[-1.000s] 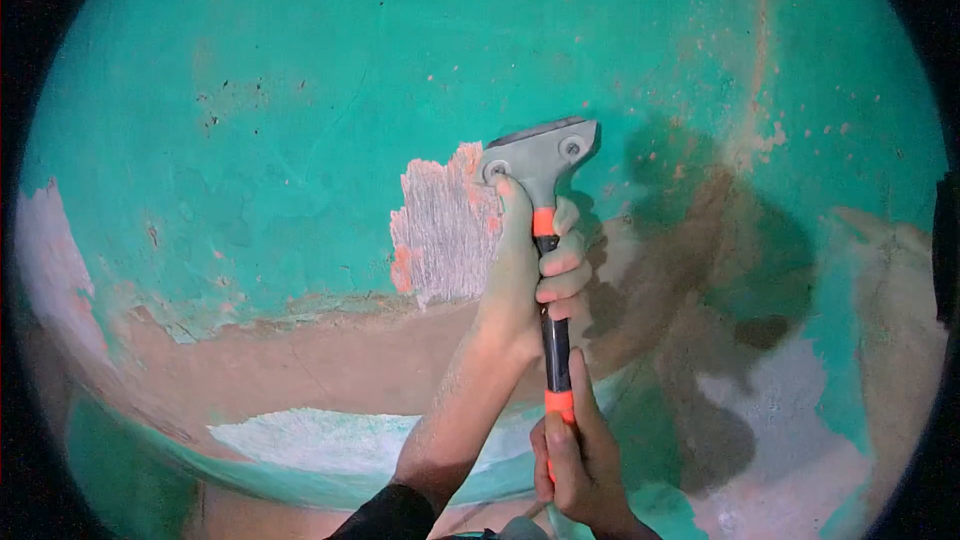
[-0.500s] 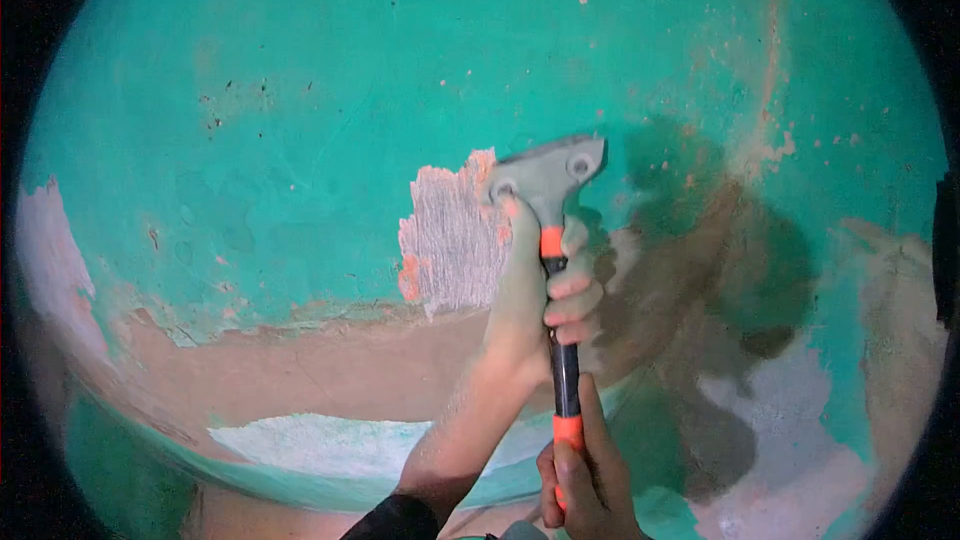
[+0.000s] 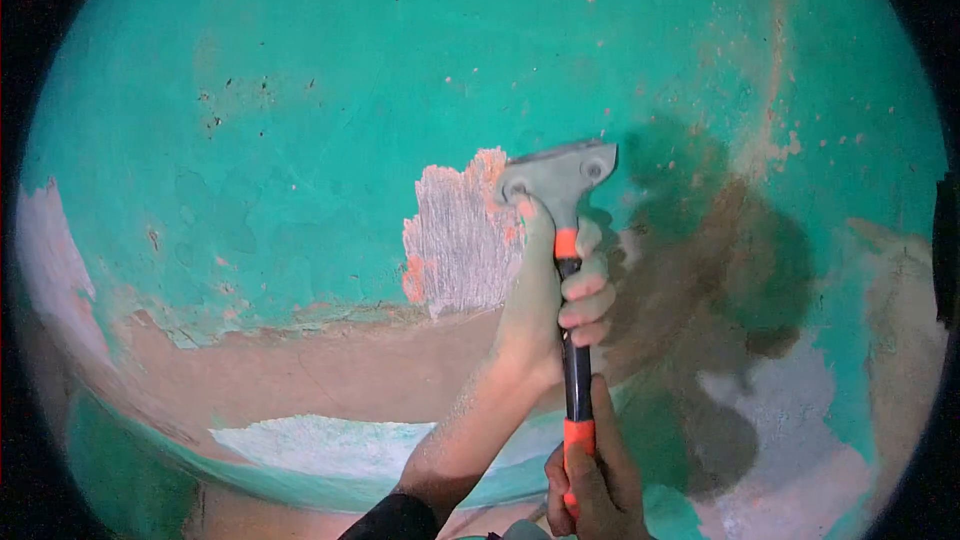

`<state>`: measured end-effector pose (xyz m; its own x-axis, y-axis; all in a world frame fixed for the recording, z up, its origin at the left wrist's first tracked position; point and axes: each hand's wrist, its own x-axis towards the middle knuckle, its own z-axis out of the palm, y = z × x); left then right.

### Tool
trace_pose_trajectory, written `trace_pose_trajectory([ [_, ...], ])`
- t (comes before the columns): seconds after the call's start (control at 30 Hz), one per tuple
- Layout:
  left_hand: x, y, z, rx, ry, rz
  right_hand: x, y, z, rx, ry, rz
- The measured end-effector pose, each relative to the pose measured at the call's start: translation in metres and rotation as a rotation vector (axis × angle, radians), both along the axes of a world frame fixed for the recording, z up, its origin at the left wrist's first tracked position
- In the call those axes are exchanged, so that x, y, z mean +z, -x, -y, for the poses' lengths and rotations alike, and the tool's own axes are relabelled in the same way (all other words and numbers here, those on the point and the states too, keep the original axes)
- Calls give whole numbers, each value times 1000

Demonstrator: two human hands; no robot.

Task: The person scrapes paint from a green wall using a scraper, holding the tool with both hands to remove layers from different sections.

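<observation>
Your left hand (image 3: 545, 305) has its fingers (image 3: 588, 310) curled close together around the black upper handle of the scraper (image 3: 562, 178), gripping it firmly. Your left thumb lies straight up, its tip on the grey head near the nearer screw, probably to steady the head against twisting. Just below those fingers, your right hand (image 3: 598, 490) closes on the orange lower end, thumb along the front; the far fingertips are partly hidden. Holding it at two separate heights likely gives you both push and guidance.

Beyond your thumb tip, the wide edge of the head faces up, slightly tilted, at the green wall (image 3: 300, 140); you can't tell from here whether the blade touches. Just left of your left thumb is a pale, streaked patch (image 3: 455, 255) with pinkish edges, beside the head. Further out, below and left of your left fingers, runs a brown band (image 3: 300, 370); to their right falls a dark shadow (image 3: 770, 275).
</observation>
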<state>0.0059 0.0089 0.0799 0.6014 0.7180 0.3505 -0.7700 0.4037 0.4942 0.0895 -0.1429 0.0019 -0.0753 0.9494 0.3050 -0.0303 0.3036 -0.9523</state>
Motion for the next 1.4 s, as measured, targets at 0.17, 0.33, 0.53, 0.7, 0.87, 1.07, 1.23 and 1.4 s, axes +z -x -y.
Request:
trace_pose_trajectory([
  [0.17, -5, 0, 1, 0, -9, -3, 26, 8, 11, -56, 302, -21],
  [0.33, 3, 2, 1, 8, -15, 15, 5, -4, -3, 65, 54, 43],
  [0.53, 3, 5, -2, -70, -7, 104, 9, 8, -7, -18, -25, 46],
  [0.7, -5, 5, 0, 1, -18, 58, 16, 7, -1, 8, 134, 43],
  [0.87, -6, 5, 1, 47, 1, -15, 11, 6, 2, 4, 198, -1],
  [1.07, 10, 4, -3, 9, -22, 30, 29, 7, -8, 10, 92, 36],
  [1.23, 3, 2, -2, -53, -5, 55, 20, 5, -3, 5, 129, -9],
  [1.4, 1, 2, 2, 24, -47, -18, -5, 3, -18, 14, -285, 12],
])
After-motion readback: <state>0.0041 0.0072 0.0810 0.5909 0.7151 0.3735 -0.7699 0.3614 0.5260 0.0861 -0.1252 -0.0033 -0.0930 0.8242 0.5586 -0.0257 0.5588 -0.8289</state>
